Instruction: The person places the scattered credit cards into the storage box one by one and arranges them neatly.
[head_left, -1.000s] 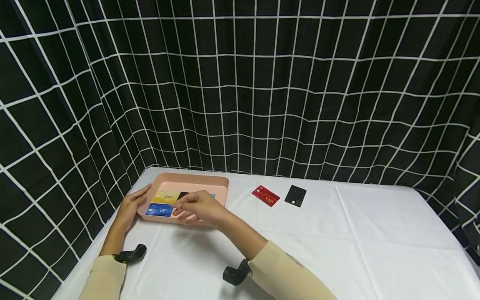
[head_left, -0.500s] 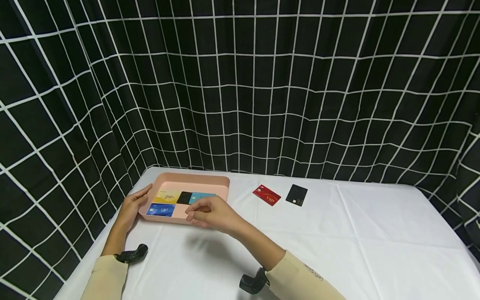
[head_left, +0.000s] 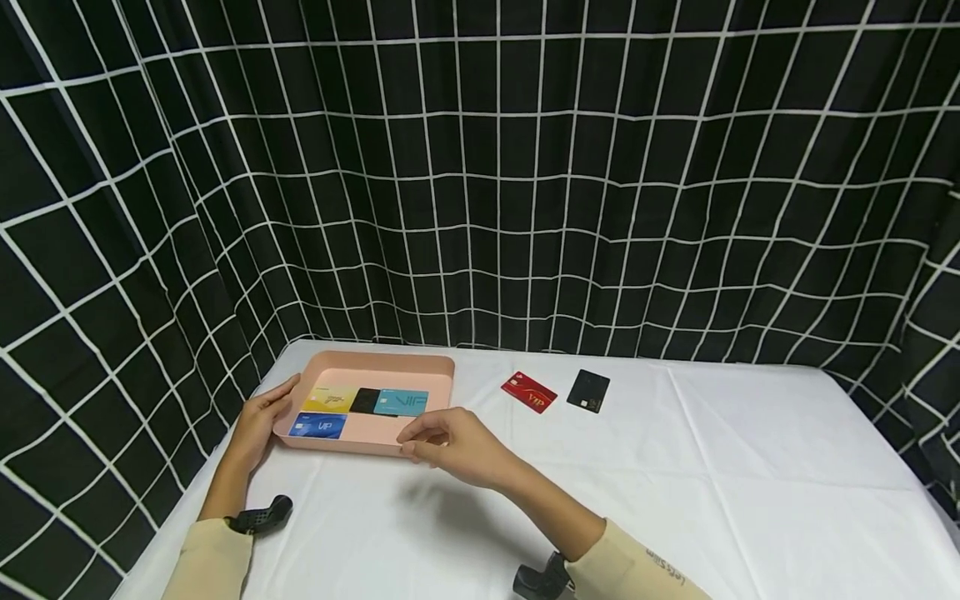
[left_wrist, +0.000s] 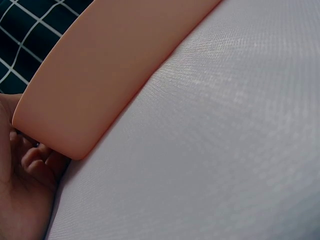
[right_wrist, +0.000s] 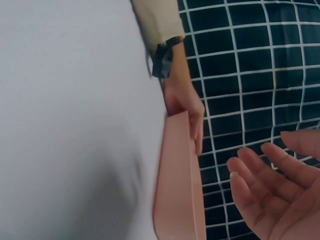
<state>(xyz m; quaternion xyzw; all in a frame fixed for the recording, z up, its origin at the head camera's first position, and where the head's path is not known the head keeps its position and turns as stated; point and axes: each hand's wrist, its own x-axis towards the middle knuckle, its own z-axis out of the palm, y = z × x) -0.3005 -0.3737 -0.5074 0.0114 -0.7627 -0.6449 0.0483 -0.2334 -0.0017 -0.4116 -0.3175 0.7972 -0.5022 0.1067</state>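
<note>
A pink tray [head_left: 390, 361] lies at the left of the table. My left hand [head_left: 258, 421] grips its left end, with curled fingers [left_wrist: 37, 162] against the outer wall in the left wrist view. Inside the tray lie a yellow card [head_left: 330, 400], a blue VIP card [head_left: 318, 426], and a black card [head_left: 364, 401] partly covered by a teal VIP card [head_left: 402, 403]. My right hand [head_left: 468, 448] hovers over the tray's front right corner, fingers loosely bent and holding nothing. Its bare palm and fingers [right_wrist: 275, 185] show in the right wrist view.
A red VIP card [head_left: 529, 392] and a second black card [head_left: 588, 391] lie on the white tablecloth [head_left: 675, 475] right of the tray. Dark curtain [head_left: 525, 167] with a white grid stands behind and along the sides of the table.
My right hand has drawn back to the right from above the cards, uncovering the black and teal cards. My left hand stays at the tray, and the view has shifted slightly.
</note>
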